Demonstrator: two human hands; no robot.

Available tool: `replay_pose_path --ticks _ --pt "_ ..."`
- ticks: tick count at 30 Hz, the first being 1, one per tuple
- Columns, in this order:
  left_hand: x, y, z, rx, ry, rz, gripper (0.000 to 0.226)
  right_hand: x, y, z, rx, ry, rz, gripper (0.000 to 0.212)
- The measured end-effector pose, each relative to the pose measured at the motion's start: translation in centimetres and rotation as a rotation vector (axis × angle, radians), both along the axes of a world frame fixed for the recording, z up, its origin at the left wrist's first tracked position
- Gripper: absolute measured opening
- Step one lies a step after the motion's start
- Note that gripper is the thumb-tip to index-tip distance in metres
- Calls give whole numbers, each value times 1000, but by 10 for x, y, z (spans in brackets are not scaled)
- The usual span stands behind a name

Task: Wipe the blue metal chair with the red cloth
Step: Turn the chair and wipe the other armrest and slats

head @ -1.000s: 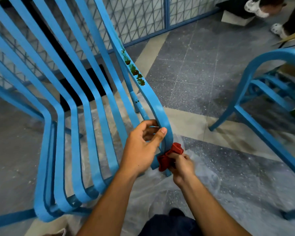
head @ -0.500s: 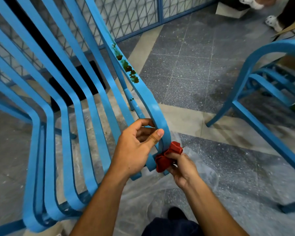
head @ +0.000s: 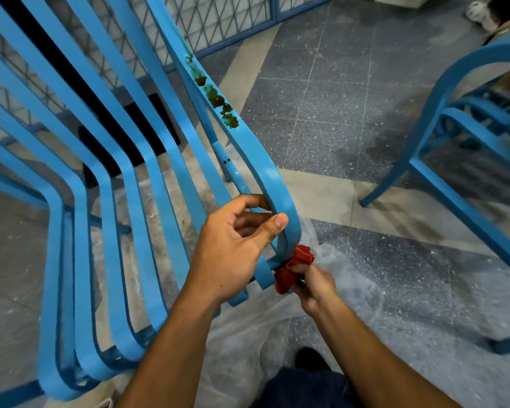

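While the left hand still grips the blue chair, the right hand still pinches the red cloth.

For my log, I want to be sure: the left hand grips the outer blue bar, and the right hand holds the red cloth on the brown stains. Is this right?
No. In the head view the right hand holds the red cloth at the low bend of the outer blue bar, just below the left hand, which grips it. The brown stains lie higher up, apart from the cloth.
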State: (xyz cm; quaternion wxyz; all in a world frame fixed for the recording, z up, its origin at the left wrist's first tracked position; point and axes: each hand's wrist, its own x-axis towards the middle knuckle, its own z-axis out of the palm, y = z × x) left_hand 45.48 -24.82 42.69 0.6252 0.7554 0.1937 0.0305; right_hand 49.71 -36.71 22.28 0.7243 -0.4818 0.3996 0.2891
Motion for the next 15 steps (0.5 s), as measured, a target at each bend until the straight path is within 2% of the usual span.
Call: replay_pose_path --ticks 4,12,15 --pt "0 1 0 12 0 -10 21 0 5 -24 -48 42 -29 22" --pt "0 0 2 52 -9 -27 21 -5 13 -69 -176 63 -21 23" --pt "0 0 2 49 -10 -30 24 -6 12 -89 -152 80 -15 22"
